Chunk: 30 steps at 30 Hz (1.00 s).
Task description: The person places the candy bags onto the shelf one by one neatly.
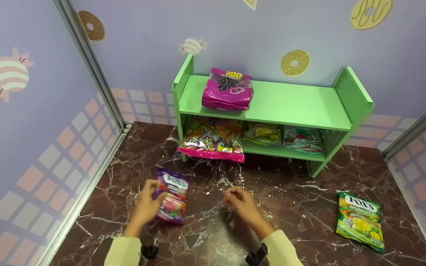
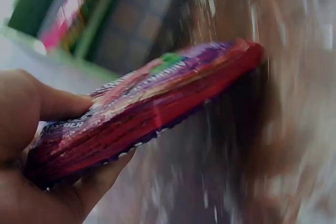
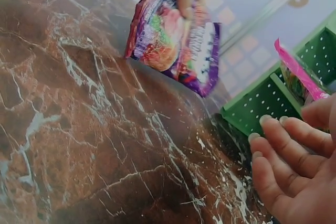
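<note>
My left hand (image 1: 147, 203) grips a purple Fox's candy bag (image 1: 175, 201) by its left side, thumb across the front and the other fingers behind. In the left wrist view the bag (image 2: 157, 98) appears edge-on, its red and purple side towards the camera, against a blurred background. The right wrist view shows the bag's printed front (image 3: 170, 40) tilted above the floor. Over the floor to the right of that bag, my right hand (image 1: 245, 207) holds nothing, its fingers loosely bent. A green Fox's bag (image 1: 361, 221) lies flat on the floor at the far right.
A green two-level shelf (image 1: 294, 101) stands against the back wall. On top sits a magenta candy bag (image 1: 226, 92). Below, a pink-edged candy bag (image 1: 213, 146) juts out over the front, beside yellow-green bags (image 1: 263, 133) and teal bags (image 1: 301, 139). Side walls flank the marble-patterned floor (image 1: 290, 229).
</note>
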Motion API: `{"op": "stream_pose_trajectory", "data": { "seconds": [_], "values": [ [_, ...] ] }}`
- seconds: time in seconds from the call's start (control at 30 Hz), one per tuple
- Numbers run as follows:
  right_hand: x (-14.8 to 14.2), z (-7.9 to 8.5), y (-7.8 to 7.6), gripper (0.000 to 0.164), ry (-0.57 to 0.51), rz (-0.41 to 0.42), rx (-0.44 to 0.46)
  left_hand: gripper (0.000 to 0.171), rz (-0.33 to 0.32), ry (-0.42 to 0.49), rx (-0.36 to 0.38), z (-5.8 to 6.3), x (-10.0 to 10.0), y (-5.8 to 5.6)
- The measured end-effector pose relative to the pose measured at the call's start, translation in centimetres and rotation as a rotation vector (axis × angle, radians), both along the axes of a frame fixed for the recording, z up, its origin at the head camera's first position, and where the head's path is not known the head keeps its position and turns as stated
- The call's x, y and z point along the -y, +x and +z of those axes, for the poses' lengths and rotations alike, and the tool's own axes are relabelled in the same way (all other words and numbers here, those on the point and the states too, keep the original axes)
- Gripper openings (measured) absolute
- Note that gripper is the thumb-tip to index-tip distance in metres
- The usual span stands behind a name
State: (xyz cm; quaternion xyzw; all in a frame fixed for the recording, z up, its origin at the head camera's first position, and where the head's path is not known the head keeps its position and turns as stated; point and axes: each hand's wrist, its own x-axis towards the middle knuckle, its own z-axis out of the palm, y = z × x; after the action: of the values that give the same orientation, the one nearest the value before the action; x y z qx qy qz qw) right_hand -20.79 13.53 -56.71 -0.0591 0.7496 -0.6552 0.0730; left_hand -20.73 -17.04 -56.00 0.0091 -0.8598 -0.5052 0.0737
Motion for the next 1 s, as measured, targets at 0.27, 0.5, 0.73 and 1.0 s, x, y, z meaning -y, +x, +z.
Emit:
{"op": "stream_pose_trajectory", "data": {
  "seconds": [0.27,0.5,0.73,1.0],
  "values": [
    [0.4,2.1,2.5,0.051,0.035,0.108,0.007,0.036,-0.207,0.385,0.012,4.8,-6.1,2.3],
    [-1.2,7.3,4.6,0.081,0.346,-0.27,-0.555,0.043,-0.25,0.606,0.009,9.1,-12.6,1.6],
    [-3.8,11.1,3.8,0.099,0.706,-0.34,-1.039,0.041,-0.287,0.717,-0.036,13.2,-18.7,-1.1],
    [-7.2,13.2,-0.3,0.046,0.77,-0.571,-1.17,0.049,-0.559,0.874,0.04,15.1,-23.0,-3.6]
  ]
}}
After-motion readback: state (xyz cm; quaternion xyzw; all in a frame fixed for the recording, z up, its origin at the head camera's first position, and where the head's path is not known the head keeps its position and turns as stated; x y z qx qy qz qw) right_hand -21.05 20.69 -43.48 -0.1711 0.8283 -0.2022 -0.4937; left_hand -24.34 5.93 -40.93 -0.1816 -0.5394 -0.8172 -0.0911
